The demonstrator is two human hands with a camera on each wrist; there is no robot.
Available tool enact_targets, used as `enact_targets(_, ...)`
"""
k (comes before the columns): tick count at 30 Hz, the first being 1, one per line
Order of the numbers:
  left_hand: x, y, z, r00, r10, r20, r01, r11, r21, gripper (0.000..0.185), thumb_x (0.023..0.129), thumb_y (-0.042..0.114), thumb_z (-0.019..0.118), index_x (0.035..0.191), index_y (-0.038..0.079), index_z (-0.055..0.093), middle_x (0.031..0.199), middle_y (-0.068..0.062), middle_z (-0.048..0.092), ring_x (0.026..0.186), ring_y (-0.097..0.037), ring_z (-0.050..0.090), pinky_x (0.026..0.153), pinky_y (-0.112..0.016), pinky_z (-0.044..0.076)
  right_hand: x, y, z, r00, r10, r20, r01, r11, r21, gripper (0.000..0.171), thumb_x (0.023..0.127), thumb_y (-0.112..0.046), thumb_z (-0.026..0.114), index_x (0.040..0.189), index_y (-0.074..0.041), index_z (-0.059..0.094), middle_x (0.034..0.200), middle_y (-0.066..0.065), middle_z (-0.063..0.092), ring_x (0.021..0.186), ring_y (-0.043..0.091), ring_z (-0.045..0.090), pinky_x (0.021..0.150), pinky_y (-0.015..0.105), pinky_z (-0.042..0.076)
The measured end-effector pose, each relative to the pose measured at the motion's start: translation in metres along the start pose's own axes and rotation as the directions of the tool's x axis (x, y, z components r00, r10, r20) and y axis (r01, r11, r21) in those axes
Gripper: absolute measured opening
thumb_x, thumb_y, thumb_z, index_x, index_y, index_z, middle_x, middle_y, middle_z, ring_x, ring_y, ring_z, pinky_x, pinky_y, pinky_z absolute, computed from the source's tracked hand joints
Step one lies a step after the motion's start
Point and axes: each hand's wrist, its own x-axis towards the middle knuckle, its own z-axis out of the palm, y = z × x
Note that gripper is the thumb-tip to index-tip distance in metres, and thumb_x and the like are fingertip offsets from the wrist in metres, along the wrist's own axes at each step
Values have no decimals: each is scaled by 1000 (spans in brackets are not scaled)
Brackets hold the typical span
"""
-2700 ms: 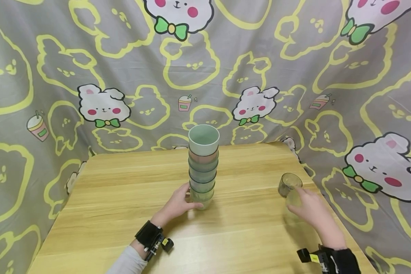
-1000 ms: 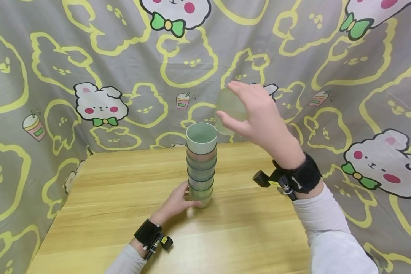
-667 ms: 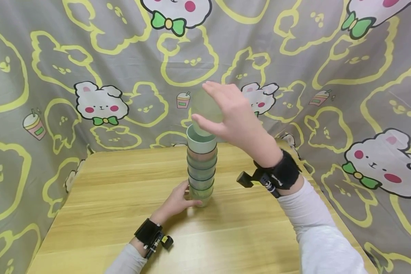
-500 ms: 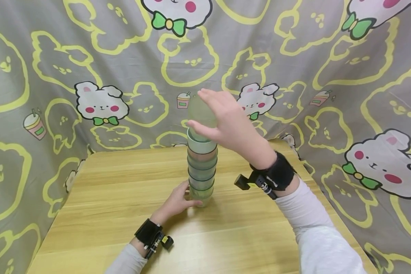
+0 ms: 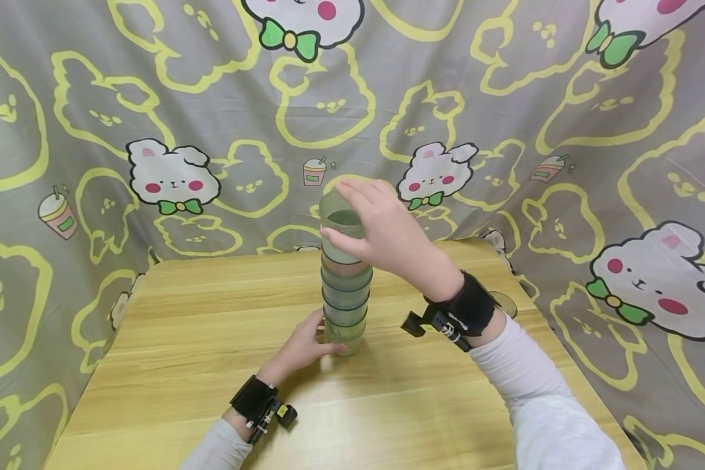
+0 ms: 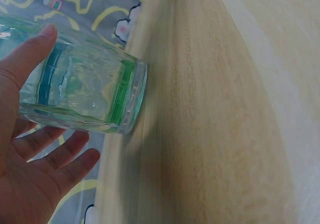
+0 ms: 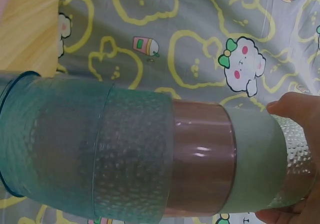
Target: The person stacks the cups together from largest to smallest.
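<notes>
A tall stack of nested see-through cups stands upright on the table. My left hand holds its bottom, thumb on the near side and fingers behind; in the left wrist view the lowest clear cup shows green and blue bands. At the top is a pale green cup, with a pinkish-brown cup just below. My right hand grips a dimpled, greenish see-through cup by its sides, its lower end inside the pale green one. The right hand hides part of both.
The rim of a dark see-through cup shows at the table's right side, mostly behind my right wrist. A patterned grey curtain hangs behind and beside the wooden table.
My right hand picked up the greenish cup beside the dark cup at the right, carried it left over the stack and lowered it into the top. The left hand stayed at the base.
</notes>
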Motion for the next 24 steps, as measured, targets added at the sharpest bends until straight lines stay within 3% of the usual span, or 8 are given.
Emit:
enact_targets(3, 0, 0, 0, 1000, -6, -3, 6, 1000, 5, 83, 73, 44, 83, 143, 27, 42, 142, 2, 52, 131, -20, 50, 104, -41, 51, -2, 2, -1, 1000, 9, -1, -9, 1000, 11, 66, 85, -41, 73, 132, 3, 56, 133, 17, 60, 123, 33, 54, 110, 43, 43)
enact_targets(9, -1, 2, -1, 1000, -24, -2, 24, 1000, 1, 85, 72, 44, 83, 144, 25, 42, 143, 1, 51, 132, -21, 50, 105, -42, 50, -12, 12, -13, 993, 118, 25, -119, 991, 57, 77, 80, -45, 76, 140, -3, 50, 142, 16, 54, 130, 32, 50, 112, 46, 42)
enact_targets(17, -1, 0, 0, 1000, -25, -11, 25, 1000, 1, 83, 72, 39, 84, 143, 25, 43, 142, 1, 52, 131, -20, 50, 105, -41, 50, -42, 38, -27, 976, 215, 12, -215, 976, 31, 78, 79, -40, 80, 142, -5, 49, 143, 16, 53, 132, 34, 48, 113, 49, 39)
enact_targets(21, -1, 0, 0, 999, -33, -5, 33, 999, 2, 85, 72, 42, 83, 144, 25, 42, 143, 1, 51, 132, -20, 50, 105, -40, 50, -63, 57, -33, 943, 330, 44, -331, 944, 13, 76, 80, -40, 78, 143, -9, 48, 143, 16, 53, 132, 36, 47, 112, 53, 39)
enact_targets(24, -1, 1, 0, 999, -36, -1, 36, 999, 2, 87, 72, 44, 83, 146, 24, 40, 144, -1, 50, 132, -21, 49, 105, -41, 50, -81, 73, -35, 889, 448, 97, -449, 893, -9, 74, 84, -44, 73, 145, -11, 45, 145, 16, 50, 134, 39, 44, 111, 57, 37)
